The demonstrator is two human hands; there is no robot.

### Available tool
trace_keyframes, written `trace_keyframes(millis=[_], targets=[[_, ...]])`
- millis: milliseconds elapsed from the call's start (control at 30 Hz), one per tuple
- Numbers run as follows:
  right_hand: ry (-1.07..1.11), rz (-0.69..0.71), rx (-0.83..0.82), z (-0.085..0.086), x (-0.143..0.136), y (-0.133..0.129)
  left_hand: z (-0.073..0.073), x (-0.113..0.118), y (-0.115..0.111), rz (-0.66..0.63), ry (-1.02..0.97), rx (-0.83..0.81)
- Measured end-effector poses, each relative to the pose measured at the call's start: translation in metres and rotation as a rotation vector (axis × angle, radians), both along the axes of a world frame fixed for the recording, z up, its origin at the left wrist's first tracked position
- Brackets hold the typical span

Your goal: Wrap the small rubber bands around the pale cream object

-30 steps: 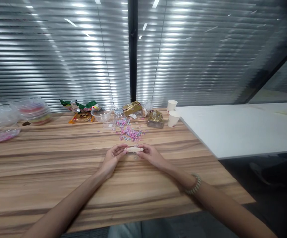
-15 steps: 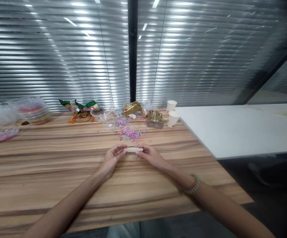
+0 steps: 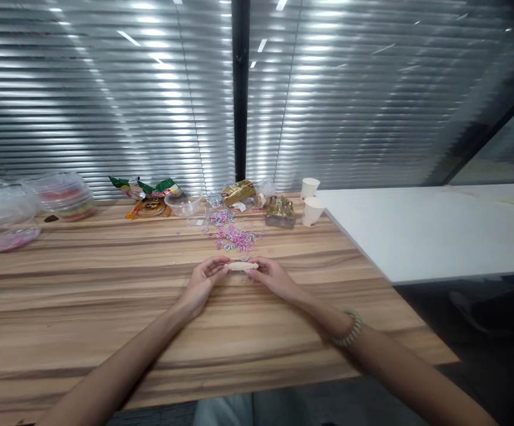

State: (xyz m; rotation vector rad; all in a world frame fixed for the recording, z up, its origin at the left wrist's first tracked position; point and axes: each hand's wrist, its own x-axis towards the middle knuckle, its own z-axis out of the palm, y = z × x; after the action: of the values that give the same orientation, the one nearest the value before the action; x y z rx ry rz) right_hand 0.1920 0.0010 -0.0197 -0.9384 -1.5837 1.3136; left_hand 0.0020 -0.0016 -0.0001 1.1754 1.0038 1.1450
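A pale, narrow, elongated piece is held level between both hands, low over the wooden table. My left hand pinches its left end with thumb and fingers. At the right end, my right hand grips it the same way. Just beyond the fingertips lies a loose pile of small pink, purple and blue pieces, with a smaller heap behind it. A few thin bits show around the held piece, too small to make out.
Along the back stand stacked plastic containers, green snack bags, a clear bowl, gold wrappers, a gold-topped box and two paper cups. A white table adjoins on the right.
The whole view has shifted slightly, placing everything a little further right in the picture. Both hands keep the same grip on the pale piece.
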Motion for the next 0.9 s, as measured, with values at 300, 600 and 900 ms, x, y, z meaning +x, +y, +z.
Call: trace_keyframes(millis=[300, 600, 900], targets=[[0.013, 0.001, -0.023, 0.003, -0.001, -0.002, -0.001, -0.001, 0.001, -0.016, -0.003, -0.003], [-0.014, 0.004, 0.004, 0.010, -0.001, -0.004, -0.002, -0.001, 0.001, -0.020, 0.005, 0.000], [-0.005, 0.012, -0.019, 0.007, 0.000, -0.003, -0.003, -0.002, 0.001, -0.026, -0.025, -0.008]])
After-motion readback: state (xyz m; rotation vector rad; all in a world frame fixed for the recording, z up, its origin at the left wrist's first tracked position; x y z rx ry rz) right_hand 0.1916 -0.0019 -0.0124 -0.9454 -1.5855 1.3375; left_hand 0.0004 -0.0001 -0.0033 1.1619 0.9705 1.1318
